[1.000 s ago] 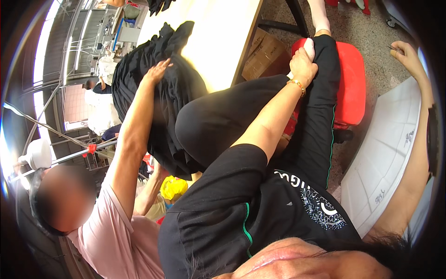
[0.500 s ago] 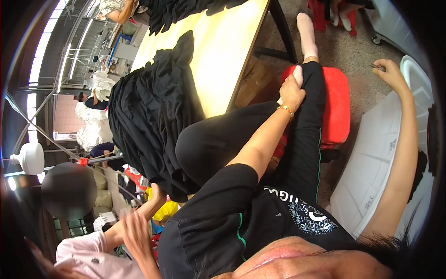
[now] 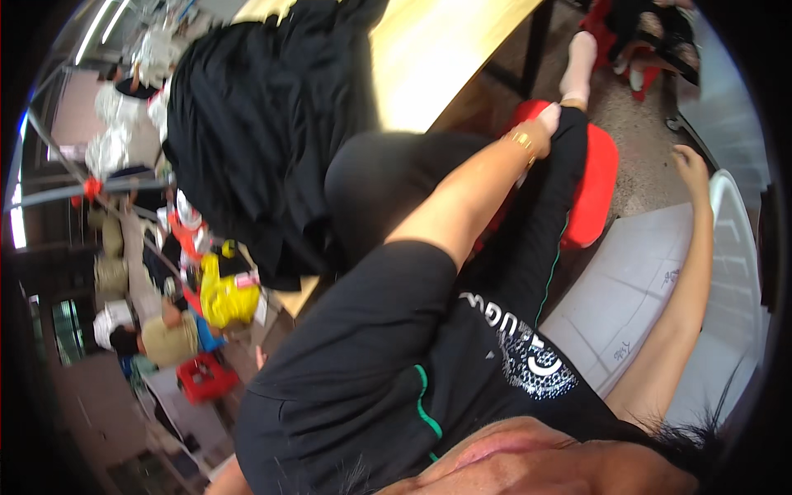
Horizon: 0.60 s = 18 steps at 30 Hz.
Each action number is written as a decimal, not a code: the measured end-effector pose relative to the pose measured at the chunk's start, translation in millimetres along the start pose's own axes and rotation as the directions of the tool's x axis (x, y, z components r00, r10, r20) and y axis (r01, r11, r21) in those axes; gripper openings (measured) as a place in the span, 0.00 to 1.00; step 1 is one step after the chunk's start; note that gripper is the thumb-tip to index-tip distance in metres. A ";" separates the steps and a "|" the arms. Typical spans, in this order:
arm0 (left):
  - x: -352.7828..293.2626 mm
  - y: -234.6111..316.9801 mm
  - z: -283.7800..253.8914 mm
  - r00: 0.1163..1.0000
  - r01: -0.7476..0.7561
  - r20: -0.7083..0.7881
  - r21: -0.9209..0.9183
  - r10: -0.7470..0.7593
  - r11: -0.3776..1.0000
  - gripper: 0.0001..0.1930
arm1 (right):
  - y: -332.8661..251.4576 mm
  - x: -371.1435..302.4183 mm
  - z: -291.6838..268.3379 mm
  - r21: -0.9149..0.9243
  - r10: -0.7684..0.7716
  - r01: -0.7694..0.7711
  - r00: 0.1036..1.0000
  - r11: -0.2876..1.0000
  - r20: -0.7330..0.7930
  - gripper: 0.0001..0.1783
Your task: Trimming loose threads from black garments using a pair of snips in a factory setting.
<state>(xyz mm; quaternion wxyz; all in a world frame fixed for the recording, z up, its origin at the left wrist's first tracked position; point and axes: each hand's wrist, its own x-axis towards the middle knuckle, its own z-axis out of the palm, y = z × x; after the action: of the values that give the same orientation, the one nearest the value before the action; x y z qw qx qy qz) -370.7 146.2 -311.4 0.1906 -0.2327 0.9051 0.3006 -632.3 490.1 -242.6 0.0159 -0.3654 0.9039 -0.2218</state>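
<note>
The left hand (image 3: 536, 139) holds a socked foot (image 3: 550, 114).

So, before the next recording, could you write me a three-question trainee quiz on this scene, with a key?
1. Which wrist wears the gold bracelet: A) right, or B) left?
2. True or false: the cloth piled on the table is white.
3. Fill in: the left hand touches a socked ____.

Key: 1. B. 2. False; it is black cloth on the table. 3. foot.
</note>
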 end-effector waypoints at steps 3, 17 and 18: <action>-26.1 31.8 -62.2 0.971 -0.186 0.205 0.325 0.123 0.927 0.19 | 6.4 1.3 0.4 0.028 0.100 -0.098 0.993 0.995 -0.070 0.18; -158.7 -41.2 -302.1 0.859 -0.424 0.076 0.661 0.507 0.619 0.26 | -241.5 -52.8 114.1 0.898 0.240 -0.156 0.969 0.412 0.058 0.13; -196.7 -69.0 -311.2 0.854 -0.446 -0.025 0.477 0.519 0.757 0.26 | -260.9 -52.6 114.0 0.899 0.191 -0.126 0.980 0.419 0.048 0.13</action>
<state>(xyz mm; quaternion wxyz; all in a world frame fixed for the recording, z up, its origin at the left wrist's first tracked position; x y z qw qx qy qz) -236.5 -39.5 -15.1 0.0841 0.0375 0.9907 0.1004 -401.5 315.3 -244.7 0.2003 -0.2073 0.6782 -0.6760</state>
